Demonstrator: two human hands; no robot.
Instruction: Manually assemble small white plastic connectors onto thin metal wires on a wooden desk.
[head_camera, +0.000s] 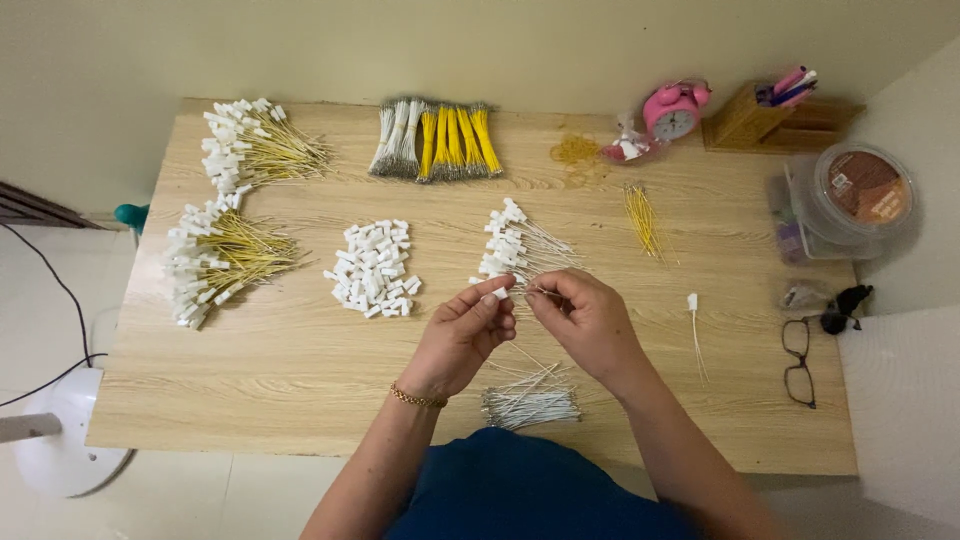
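Head view, looking straight down on a light wood counter (300, 370).

Left hand (462, 335): fingers curled, thumb and forefinger pinching a small white connector (498, 293) at the fingertips. Gold bracelet (417, 399) on the wrist.

Right hand (585, 318): fingers bunched, pinching a thin white wire (537, 293) that runs toward the left hand. Both hands meet fingertip to fingertip above the counter's middle; whether the wire end is already seated in the connector cannot be told.

Just beyond the fingertips: a pile of finished white wires with connectors (518, 245). Under the wrists, on the near side: a bundle of bare white wires (530, 402).

Left of the left hand: a heap of loose white connectors (374, 268). Farther left, well apart: two fans of yellow wires tipped with white connectors, one nearer (222, 262), one farther back (252, 145).

Beyond the hands at the far edge: bundles of white and yellow wires (437, 140) side by side.

Right of the right hand: a single white wire with connector (694, 325), a few loose yellow wires (642, 218), rubber bands (577, 151), pink alarm clock (673, 110), wooden pen holder (745, 120), round lidded plastic tub (862, 195), black glasses (798, 360).
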